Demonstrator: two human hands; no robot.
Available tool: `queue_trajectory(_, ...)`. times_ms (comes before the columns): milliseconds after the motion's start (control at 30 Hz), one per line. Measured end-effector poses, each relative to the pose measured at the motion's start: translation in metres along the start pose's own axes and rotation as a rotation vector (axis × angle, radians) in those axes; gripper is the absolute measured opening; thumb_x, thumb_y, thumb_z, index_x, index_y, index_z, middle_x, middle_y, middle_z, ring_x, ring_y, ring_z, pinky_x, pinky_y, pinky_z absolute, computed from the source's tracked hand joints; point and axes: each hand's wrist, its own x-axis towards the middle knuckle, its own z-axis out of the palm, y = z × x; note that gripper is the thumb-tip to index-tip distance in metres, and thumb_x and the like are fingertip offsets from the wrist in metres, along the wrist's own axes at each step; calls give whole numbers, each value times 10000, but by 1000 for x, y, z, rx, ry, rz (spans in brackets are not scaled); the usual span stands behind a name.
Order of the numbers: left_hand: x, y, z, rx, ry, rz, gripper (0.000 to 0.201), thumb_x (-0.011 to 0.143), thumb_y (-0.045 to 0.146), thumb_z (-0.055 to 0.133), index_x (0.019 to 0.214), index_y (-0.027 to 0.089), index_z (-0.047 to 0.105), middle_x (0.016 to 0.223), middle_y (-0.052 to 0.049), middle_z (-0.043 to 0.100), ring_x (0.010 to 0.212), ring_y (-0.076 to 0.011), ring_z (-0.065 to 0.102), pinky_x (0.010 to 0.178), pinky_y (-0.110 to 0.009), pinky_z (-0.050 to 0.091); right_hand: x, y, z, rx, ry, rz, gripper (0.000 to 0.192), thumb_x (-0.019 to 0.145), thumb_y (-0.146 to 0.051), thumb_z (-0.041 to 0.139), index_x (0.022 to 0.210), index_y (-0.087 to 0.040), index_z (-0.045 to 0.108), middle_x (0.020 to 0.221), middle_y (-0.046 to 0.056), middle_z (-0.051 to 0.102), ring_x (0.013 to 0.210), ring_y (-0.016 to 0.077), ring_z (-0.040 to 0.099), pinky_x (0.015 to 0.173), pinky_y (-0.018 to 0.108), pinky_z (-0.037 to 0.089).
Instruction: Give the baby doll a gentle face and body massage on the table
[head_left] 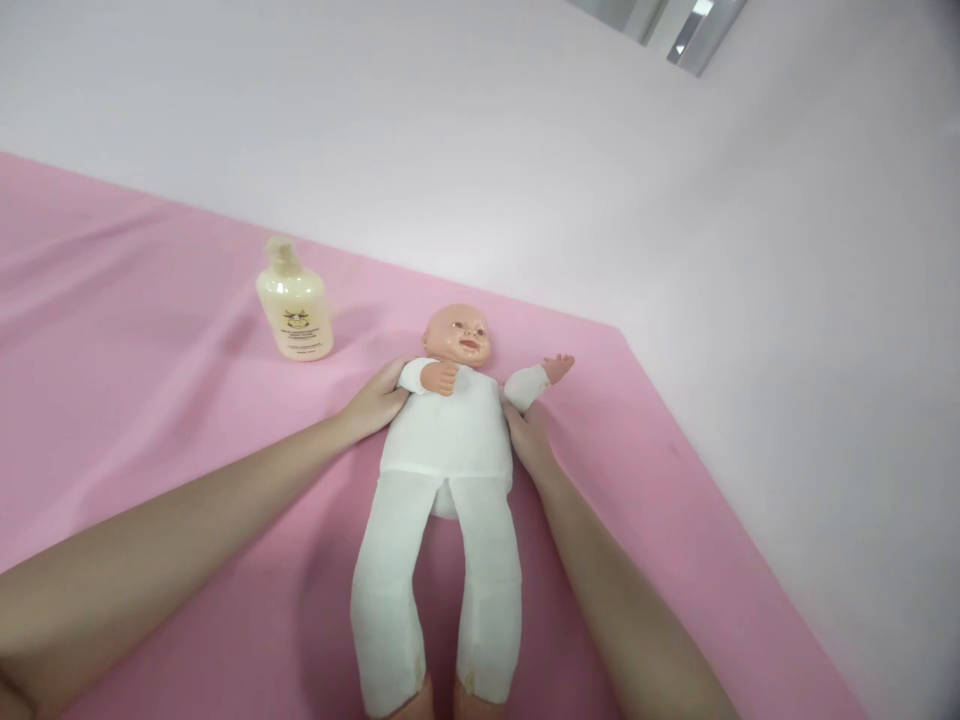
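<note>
A baby doll (450,430) with a bald head and a white cloth body lies face up, its feet toward me and cut off by the lower edge of the view. On its left side in the picture, my left hand (384,400) grips it at the upper arm and side. My right hand (529,435) clasps the opposite side below the doll's outstretched arm, the thumb against the chest. The fingers of both hands are partly hidden behind the doll. One doll arm is bent across its chest.
A cream pump bottle (296,315) with a cow picture on its label stands left of the doll's head. Pink cloth (187,290) with some creases covers the surface under both. Beyond its edge is a plain white area (450,130). Metal-looking parts (675,35) show at the top.
</note>
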Motion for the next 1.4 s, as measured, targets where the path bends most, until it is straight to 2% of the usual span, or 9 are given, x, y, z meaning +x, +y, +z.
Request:
queue_trajectory(167,0,0,0,1,-1,-3,521,875,222,522,1393,236,575,1403,-77,631,1299,-303,586,1115,-500,462,-1,-2,0,-1,5,-6,490,921,-514,503,1259,-214,691,1268,109,738,1228,328,668,1094,513,502)
queue_trajectory(333,-1,3,-1,10,-1,-8,518,881,229,525,1397,239,567,1399,-81,628,1307,-301,576,1123,-507,454,0,-1,0,-1,10,11,475,918,-509,531,1268,-228,687,1268,90,742,1247,320,664,1097,478,508)
queue_trajectory(500,-1,5,-1,9,-6,-15,507,887,233,522,1393,235,561,1387,-81,631,1314,-299,567,1130,-508,443,0,1,0,13,5,5,495,920,-510,528,1306,-233,666,1330,95,717,1298,315,637,1137,495,475)
queue_trajectory(833,-2,6,-1,4,1,-20,466,897,259,529,1356,210,586,1349,-89,657,1277,-301,586,1120,-500,448,2,2,-1,-16,7,11,526,893,-554,556,1281,-223,684,1302,108,728,1306,358,629,1151,528,462)
queue_trajectory(1200,-1,4,-1,-6,-5,-18,479,879,241,526,1356,221,565,1406,-93,628,1304,-299,572,1120,-512,452,1,1,-1,-15,-5,13,502,900,-552,549,1264,-235,690,1305,89,732,1302,348,632,1167,528,455)
queue_trajectory(1400,0,3,-1,23,-6,-13,531,860,202,511,1388,225,557,1437,-87,608,1328,-305,558,1138,-518,441,1,3,-3,24,-6,-12,551,901,-539,578,1368,-251,622,1431,76,663,1384,325,578,1185,521,442)
